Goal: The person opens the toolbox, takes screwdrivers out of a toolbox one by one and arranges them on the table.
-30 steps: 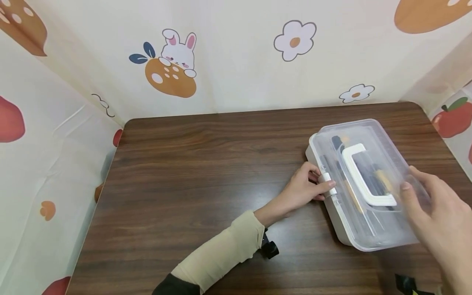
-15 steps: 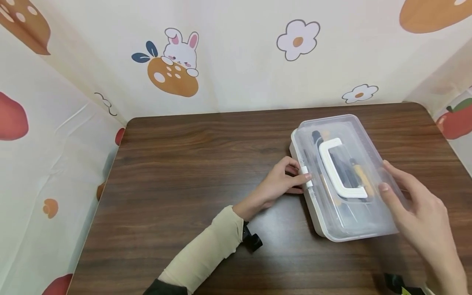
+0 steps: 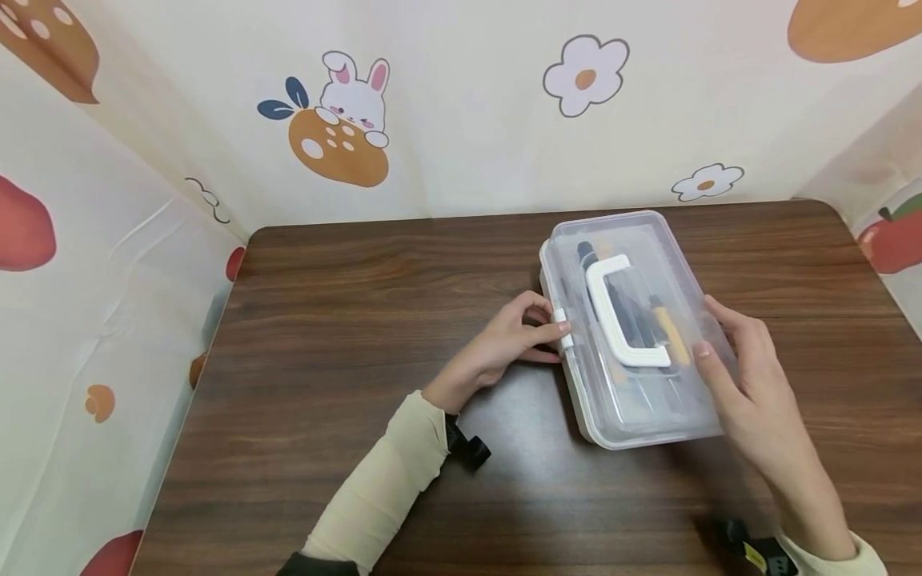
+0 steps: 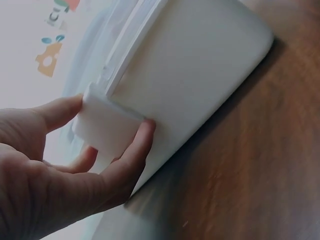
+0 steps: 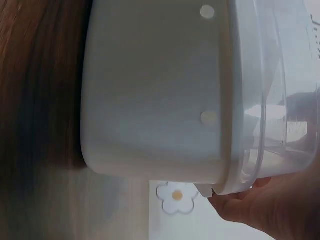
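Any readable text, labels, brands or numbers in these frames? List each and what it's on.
None readable.
Storage box: no print visible on the clear lid, white handle or white latch.
Backdrop cloth: pictures only (rabbit, flowers, fruit), no words.
Yellow tag by the right wrist: too small to read.

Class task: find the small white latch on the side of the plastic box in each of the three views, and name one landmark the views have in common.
Head: the white latch sits at centre, on the box's left side, pinched by the left hand.
Left wrist: the latch fills the left-centre, between thumb and finger.
Right wrist: not in view.
Shared landmark: the box's white base.
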{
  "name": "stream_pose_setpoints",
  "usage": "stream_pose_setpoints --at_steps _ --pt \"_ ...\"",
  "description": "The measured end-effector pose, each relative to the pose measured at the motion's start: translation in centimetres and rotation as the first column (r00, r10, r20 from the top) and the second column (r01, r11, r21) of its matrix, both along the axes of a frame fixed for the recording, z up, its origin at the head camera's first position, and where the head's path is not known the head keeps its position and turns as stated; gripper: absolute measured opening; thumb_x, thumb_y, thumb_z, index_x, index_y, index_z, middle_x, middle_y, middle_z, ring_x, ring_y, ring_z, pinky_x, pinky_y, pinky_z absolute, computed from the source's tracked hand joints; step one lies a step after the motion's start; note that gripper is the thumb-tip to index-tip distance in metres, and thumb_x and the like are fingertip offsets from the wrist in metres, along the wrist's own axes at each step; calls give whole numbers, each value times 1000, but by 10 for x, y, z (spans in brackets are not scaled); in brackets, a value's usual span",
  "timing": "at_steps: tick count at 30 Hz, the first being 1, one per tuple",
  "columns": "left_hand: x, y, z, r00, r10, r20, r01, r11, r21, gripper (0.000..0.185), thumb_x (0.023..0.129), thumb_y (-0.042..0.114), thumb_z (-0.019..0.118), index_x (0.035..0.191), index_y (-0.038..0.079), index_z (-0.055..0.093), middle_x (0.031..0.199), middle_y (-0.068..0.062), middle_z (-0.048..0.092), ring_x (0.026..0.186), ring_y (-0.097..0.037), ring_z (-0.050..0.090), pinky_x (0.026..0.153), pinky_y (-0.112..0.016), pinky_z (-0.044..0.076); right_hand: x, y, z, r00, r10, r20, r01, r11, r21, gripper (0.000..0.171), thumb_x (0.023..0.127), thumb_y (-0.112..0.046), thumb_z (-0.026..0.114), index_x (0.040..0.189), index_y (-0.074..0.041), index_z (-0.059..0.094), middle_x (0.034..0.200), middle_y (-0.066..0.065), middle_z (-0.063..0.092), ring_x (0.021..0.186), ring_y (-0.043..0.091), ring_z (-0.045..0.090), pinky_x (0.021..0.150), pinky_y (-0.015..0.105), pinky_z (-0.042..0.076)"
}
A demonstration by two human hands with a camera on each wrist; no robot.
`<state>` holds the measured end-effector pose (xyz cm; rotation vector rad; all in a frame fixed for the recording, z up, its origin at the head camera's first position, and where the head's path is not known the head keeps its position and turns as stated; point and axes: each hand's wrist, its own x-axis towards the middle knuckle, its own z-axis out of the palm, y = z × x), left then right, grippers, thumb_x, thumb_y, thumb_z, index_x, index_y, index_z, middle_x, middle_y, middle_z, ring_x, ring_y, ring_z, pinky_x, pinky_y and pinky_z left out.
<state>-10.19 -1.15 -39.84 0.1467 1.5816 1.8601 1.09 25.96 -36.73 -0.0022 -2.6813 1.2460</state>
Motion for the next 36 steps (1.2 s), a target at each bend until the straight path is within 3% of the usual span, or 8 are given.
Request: stream_pose_setpoints --at_steps 3,12,15,18,21,36 --pt "-7 -8 0 1000 -1 3 1 1000 -3 22 101 5 65 116 5 49 104 -6 51 82 -18 65 85 -42 65 -6 -9 0 1000 6 -9 -6 1000 -3 56 107 -15 52 162 -17 37 151 25 41 137 41 37 112 8 18" --pt "-17 -23 -2 999 26 29 -27 999 23 17 102 3 63 112 8 50 109 -7 50 89 -17 66 85 -43 64 -16 -27 2 1000 -6 -3 6 1000 9 56 108 -19 50 162 -19 36 154 22 41 136 40 39 116 19 23" --pt "-20 -25 -3 999 22 32 -23 999 27 17 103 5 62 113 9 49 110 -6 51 88 -17 66 86 -41 64 -18 -32 3 1000 -21 -3 21 999 26 56 108 -19 50 162 -18 35 153 23 41 136 41 40 117 34 28" --pt "-23 -29 -5 999 14 39 -15 999 29 17 104 8 61 116 10 49 111 -6 51 87 -17 64 86 -39 63 -21 -38 4 999 -35 -3 35 999 37 56 108 -19 50 162 -17 35 151 25 42 134 42 42 110 54 31" --pt "-25 -33 -7 999 13 53 -15 999 28 17 106 9 59 119 11 48 111 -7 51 89 -18 63 87 -37 62 -24 -43 4 999 -36 -13 37 999 37 56 107 -18 50 161 -13 35 150 28 42 133 44 43 103 62 31" --pt "-26 -34 -12 997 -8 77 3 998 56 22 108 13 55 127 11 44 117 -7 49 92 -16 61 87 -32 59 -26 -49 6 998 -63 -8 63 997 34 56 107 -18 50 161 -12 37 147 31 44 133 48 44 102 69 34"
